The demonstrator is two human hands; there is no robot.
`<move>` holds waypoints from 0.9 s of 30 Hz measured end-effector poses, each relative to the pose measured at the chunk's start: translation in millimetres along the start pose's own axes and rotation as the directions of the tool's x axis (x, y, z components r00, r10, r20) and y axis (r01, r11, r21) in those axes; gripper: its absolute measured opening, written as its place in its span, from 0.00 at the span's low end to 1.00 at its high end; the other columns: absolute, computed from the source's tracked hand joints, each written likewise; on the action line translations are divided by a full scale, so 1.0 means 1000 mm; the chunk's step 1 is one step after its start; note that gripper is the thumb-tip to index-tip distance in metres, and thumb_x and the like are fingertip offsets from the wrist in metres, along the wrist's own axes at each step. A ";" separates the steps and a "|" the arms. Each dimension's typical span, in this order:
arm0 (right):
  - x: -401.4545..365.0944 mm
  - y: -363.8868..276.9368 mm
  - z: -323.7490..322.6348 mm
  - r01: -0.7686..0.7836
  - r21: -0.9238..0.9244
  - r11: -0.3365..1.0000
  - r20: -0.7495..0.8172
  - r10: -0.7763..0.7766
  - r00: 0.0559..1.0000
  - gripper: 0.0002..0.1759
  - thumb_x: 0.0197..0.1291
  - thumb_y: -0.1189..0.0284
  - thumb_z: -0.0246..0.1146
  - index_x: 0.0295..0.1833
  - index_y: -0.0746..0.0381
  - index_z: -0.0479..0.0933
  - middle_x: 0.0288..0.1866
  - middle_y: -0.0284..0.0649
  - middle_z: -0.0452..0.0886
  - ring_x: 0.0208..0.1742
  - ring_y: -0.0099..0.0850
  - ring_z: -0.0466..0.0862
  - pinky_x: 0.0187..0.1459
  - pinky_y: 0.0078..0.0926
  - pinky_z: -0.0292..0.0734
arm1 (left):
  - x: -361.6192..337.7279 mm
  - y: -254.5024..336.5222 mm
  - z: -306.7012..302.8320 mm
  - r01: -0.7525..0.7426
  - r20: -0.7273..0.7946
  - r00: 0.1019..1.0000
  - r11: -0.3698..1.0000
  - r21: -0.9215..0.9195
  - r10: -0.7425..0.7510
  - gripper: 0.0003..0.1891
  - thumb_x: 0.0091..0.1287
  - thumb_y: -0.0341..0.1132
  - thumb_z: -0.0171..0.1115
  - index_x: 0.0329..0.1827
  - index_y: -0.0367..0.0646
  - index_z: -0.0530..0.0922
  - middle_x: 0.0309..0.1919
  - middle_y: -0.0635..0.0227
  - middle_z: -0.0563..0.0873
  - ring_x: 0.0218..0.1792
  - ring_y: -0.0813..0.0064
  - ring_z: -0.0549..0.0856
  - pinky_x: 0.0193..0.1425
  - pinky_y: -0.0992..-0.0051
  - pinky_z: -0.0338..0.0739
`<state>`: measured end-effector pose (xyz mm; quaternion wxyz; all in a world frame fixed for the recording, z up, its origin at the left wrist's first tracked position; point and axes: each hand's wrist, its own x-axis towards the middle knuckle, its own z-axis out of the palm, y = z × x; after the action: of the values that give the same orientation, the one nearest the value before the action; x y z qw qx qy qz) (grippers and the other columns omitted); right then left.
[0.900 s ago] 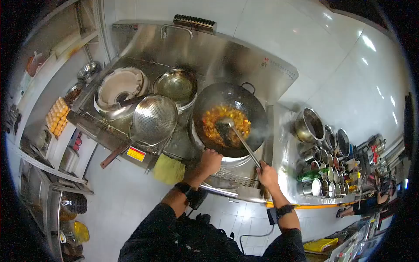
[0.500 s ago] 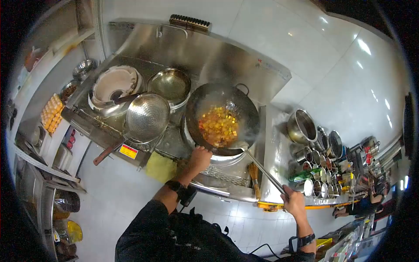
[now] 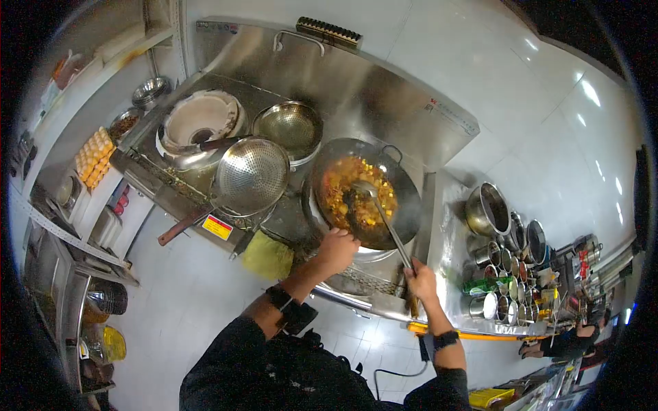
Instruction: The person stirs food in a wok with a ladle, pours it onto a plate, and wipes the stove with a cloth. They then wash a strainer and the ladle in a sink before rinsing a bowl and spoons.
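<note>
A black wok sits on the right burner, with steam around it. In it lies a mix of diced yellow and orange-brown food in reddish sauce. My left hand is closed on the wok's near rim; the exact grip spot is covered by my fingers. My right hand grips the handle of a long metal ladle, whose bowl rests among the food near the wok's middle.
Left of the wok are a perforated strainer with a wooden handle, a second metal strainer and another burner. A yellow-green cloth lies at the stove's front edge. Seasoning containers and a steel pot stand right. A person is far right.
The ladle has moved from the wok's near right rim into the food, my right hand coming inward with it. The wok's tilt and food have shifted. My left hand stays at the rim.
</note>
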<state>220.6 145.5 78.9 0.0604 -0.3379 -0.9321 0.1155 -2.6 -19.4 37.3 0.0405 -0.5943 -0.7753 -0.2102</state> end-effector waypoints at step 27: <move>-0.064 0.011 -0.089 -0.052 -0.109 0.993 0.035 0.056 0.998 0.19 0.53 0.68 0.62 0.52 0.55 0.75 0.29 0.52 0.80 0.32 0.51 0.80 0.36 0.45 0.75 | 0.002 -0.005 0.024 0.017 0.025 1.000 1.000 -0.005 -0.017 0.04 0.48 0.32 0.57 0.25 0.45 0.79 0.27 0.64 0.82 0.37 0.65 0.79 0.47 0.66 0.67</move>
<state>293.0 128.2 159.6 0.0210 -0.3635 -0.9285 0.0731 -3.2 -9.1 14.6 0.0277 -0.5904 -0.7802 -0.2050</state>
